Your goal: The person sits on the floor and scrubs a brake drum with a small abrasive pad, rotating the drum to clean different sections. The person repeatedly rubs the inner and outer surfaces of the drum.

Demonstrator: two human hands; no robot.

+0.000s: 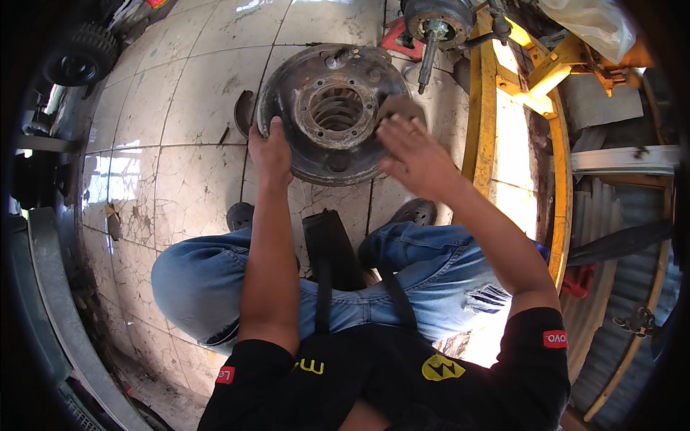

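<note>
A round, dark metal brake backing plate [309, 154] lies on the floor before me, with a worn, bolt-holed ring around its central opening. Dark curved ridges show inside that opening. My left hand [272, 154] grips the plate's left rim, thumb on top. Over the plate's right side, my right hand [413, 151] has its fingers against a brownish, flat piece that looks like sandpaper [400, 108]; the hand is slightly blurred and its fingertips are partly hidden. Just left of the plate rests a curved metal piece like a brake shoe [244, 111].
A drum with a protruding shaft [435, 32] sits far right beside a red object [402, 42]. Along the right runs a yellow metal frame [483, 108]. A dark tyre [80, 56] stands far left. A low black seat or box [329, 241] is between my legs.
</note>
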